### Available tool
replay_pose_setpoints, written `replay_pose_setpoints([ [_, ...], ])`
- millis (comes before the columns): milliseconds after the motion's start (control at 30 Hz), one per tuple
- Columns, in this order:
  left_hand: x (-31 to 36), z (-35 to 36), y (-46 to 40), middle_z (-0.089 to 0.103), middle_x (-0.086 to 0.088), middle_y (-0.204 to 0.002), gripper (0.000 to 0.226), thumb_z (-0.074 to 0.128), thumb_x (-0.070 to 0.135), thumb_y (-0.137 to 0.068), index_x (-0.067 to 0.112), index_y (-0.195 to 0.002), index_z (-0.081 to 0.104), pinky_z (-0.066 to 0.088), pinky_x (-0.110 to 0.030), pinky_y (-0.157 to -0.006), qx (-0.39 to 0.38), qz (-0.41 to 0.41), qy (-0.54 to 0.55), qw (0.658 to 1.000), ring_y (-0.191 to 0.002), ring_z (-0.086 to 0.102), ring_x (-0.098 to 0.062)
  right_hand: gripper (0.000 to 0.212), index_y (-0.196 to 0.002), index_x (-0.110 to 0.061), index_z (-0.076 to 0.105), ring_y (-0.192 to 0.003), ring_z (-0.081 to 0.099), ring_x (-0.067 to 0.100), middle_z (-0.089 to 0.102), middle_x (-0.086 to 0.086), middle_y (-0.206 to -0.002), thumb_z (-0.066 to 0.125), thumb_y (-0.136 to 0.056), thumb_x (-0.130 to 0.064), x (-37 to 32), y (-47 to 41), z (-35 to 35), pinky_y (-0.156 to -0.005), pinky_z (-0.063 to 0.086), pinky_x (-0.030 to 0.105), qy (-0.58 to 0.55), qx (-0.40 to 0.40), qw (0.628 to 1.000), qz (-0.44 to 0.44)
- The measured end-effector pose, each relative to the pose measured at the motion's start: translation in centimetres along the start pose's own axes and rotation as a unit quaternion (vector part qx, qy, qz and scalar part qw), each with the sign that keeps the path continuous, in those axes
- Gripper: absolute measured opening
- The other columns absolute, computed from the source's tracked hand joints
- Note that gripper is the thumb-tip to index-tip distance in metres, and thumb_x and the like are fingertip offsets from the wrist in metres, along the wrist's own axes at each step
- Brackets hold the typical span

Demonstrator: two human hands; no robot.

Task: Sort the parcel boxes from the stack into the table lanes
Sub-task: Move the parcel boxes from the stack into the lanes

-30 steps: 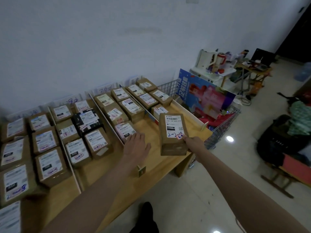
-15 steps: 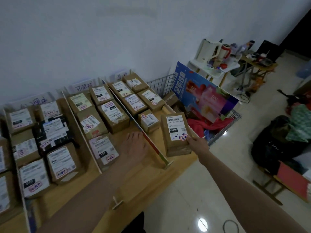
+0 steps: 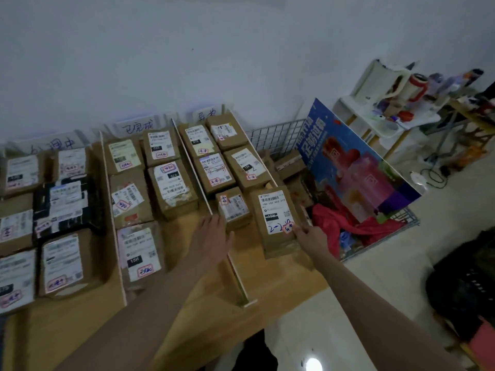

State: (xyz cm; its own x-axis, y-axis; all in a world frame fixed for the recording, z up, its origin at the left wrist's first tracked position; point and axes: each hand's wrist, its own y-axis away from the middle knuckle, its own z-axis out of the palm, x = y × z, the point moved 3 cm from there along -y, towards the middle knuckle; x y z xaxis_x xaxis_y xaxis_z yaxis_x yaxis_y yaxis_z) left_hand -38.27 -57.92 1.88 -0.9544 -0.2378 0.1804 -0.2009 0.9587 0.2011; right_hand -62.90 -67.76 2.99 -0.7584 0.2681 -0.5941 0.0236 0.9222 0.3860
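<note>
Your right hand (image 3: 308, 234) holds the box (image 3: 277, 218) by its near right corner. Your thumb lies on the white label (image 3: 276, 210), right by the little red sticker, and your other fingers are tucked under the box where you cannot see them. The box is in the far right lane of the table (image 3: 281, 285), at the near end of the row. You cannot tell if its bottom is flat on the wood yet. A small box (image 3: 233, 207) sits just beside it on the left, and two more rows of brown boxes lie past them, toward the wall (image 3: 187, 49).

Your left hand (image 3: 211, 242) is flat and open, with the fingers straight and a little apart. It reaches over the thin white divider (image 3: 233, 269) and its fingertips touch or nearly touch the near edge of the small box.

The middle lane holds more brown boxes with white labels, and so do the lanes on the left. One of those parcels is black (image 3: 67, 204). White cards with writing stand at the back of the lanes.

Right of the table is a wire basket (image 3: 273, 140) with brown boxes, red cloth (image 3: 340, 226) and a big blue poster (image 3: 356, 167) in it. Past that is a white shelf (image 3: 385, 121) with a kettle and bottles on top.
</note>
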Motion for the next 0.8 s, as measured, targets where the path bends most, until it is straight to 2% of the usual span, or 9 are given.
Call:
replay_pose_setpoints([
  [167,2.3,1.1,-3.0,0.048,-0.007,-0.141,0.055,0.033,0.044,-0.101,0.009,-0.142,0.043,0.03,-0.037,-0.114,-0.022,-0.056,-0.003,0.998,-0.13,0.044,-0.023,0.036,-0.097,0.002,0.074,-0.079,0.064,0.026,0.071,0.015,-0.087,0.058,-0.098,-0.031,0.4,-4.8,0.5,-0.068,0.046,0.03,-0.013,-0.056,0.998,-0.019],
  [333,3.8,2.0,-5.1,0.051,-0.007,-0.139,0.056,0.032,0.046,-0.1,0.009,-0.141,0.042,0.031,-0.038,-0.113,-0.029,-0.104,-0.006,0.994,-0.128,0.047,-0.022,0.037,-0.097,0.0,0.073,-0.062,0.057,0.012,0.066,0.007,-0.077,0.056,-0.1,-0.033,0.5,-8.4,0.9,-0.05,0.039,0.02,0.009,-0.115,0.993,-0.038],
  [533,3.9,2.6,-5.3,0.047,-0.008,-0.143,0.056,0.031,0.044,-0.101,0.009,-0.143,0.041,0.026,-0.037,-0.115,-0.028,-0.138,-0.005,0.99,-0.134,0.04,-0.022,0.039,-0.075,-0.008,0.065,-0.061,0.056,0.014,0.058,0.001,-0.065,0.054,-0.1,-0.035,-0.4,-10.9,1.8,-0.049,0.038,0.023,0.035,-0.139,0.989,-0.046],
  [700,3.9,2.7,-4.8,0.043,-0.007,-0.147,0.055,0.032,0.042,-0.101,0.01,-0.146,0.037,0.021,-0.037,-0.119,-0.023,-0.16,0.012,0.987,-0.138,0.035,-0.02,0.036,-0.088,-0.003,0.07,-0.063,0.059,0.016,0.06,0.001,-0.067,0.055,-0.1,-0.034,-0.4,-11.6,2.1,-0.046,0.035,0.022,0.068,-0.135,0.986,-0.074],
  [800,4.1,2.6,-4.6,0.044,-0.006,-0.147,0.055,0.032,0.042,-0.101,0.01,-0.146,0.037,0.021,-0.037,-0.119,-0.019,-0.171,0.016,0.985,-0.138,0.036,-0.02,0.036,-0.1,-0.003,0.071,-0.074,0.067,0.019,0.07,0.007,-0.085,0.056,-0.099,-0.035,0.0,-11.7,2.2,-0.06,0.052,0.027,0.105,-0.137,0.982,-0.082],
])
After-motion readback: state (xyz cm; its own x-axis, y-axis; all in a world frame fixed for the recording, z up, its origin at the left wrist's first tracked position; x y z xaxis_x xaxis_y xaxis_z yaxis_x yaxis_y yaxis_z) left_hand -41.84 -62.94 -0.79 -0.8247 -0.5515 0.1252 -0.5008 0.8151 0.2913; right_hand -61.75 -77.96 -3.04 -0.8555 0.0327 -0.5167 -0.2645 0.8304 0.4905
